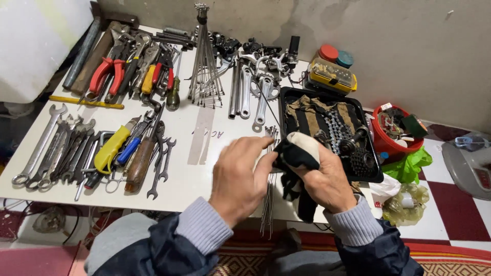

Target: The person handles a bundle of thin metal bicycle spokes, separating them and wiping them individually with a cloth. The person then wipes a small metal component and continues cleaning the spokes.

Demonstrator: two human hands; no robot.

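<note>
My right hand (327, 179) is closed around a black and white rag (302, 153) just in front of the table's near edge. My left hand (240, 176) is beside it, fingers pinched on the rag's left edge or on thin metal spokes (268, 204) that run down between both hands past the table edge. The rag hides where the spokes are gripped. A second fan of spokes (204, 76) stands bundled at the top in the table's middle.
On the white table (199, 138), wrenches (51, 148) lie at left, pliers (110, 74) and screwdrivers behind them. A black tray (286, 97) holds a chain (335, 130) and a sprocket cluster (362, 161). A red bucket (391, 145) stands to the right on the floor.
</note>
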